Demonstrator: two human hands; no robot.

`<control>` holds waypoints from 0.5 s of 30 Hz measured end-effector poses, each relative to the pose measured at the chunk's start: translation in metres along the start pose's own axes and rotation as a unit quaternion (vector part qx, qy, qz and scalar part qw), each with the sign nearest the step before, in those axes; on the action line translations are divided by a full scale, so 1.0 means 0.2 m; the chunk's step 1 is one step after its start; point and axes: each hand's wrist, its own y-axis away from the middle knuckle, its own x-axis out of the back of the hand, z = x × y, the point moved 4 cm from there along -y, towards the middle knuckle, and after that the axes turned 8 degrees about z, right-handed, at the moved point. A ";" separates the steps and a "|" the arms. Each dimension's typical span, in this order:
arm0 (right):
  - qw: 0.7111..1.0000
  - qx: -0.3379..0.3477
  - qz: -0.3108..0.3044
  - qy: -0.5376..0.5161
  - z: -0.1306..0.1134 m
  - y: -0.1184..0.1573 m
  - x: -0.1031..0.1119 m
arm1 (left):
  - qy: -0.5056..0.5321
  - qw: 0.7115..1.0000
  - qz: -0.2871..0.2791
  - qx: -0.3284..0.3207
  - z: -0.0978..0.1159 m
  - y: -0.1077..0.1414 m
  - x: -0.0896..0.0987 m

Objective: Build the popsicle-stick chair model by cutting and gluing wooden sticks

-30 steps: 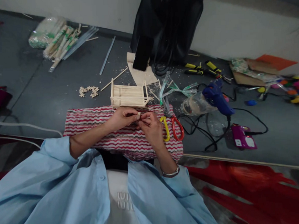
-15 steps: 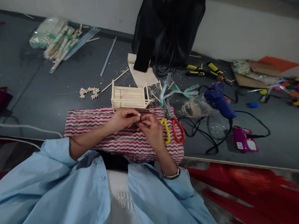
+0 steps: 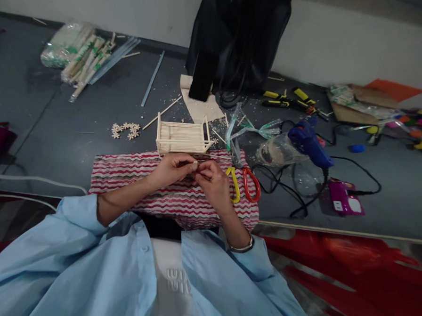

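Observation:
My left hand (image 3: 176, 170) is closed in a pinch, with a small pale wooden piece (image 3: 195, 163) showing at its fingertips. Right beside it, my right hand (image 3: 213, 182) has its fingers pressed together against the same spot; whatever is between them is hidden. Both hands are above a red-and-white wavy-striped cloth (image 3: 116, 174). Just beyond them stands a small frame built of thin wooden sticks (image 3: 181, 137). Scissors (image 3: 251, 184) with one yellow and one red handle loop lie by my right hand. Small flower-shaped wooden pieces (image 3: 125, 130) form a cluster to the left.
A blue glue gun (image 3: 309, 141) rests at the right, its cord trailing near a purple box (image 3: 345, 198). Farther back are a phone (image 3: 204, 76) against a black bag (image 3: 254, 38), yellow-black pliers (image 3: 277, 102) and bundled sticks (image 3: 86, 63). Wood crumbs litter the grey table (image 3: 69, 151).
Almost nothing differs. Both hands keep their pinched pose together over the cloth, and the view has shifted very slightly.

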 end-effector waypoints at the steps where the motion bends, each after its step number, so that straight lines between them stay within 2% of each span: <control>1: 1.000 -0.001 -0.001 -0.001 0.00 0.00 0.00 | 0.000 1.000 0.003 0.001 0.00 0.00 0.00; 10: 1.000 -0.002 -0.004 -0.028 0.01 -0.01 -0.01 | -0.028 0.999 0.024 -0.027 0.04 0.01 0.01; 15: 0.999 -0.005 -0.024 -0.047 0.03 -0.01 -0.03 | 0.007 0.998 0.052 -0.030 0.01 0.02 0.02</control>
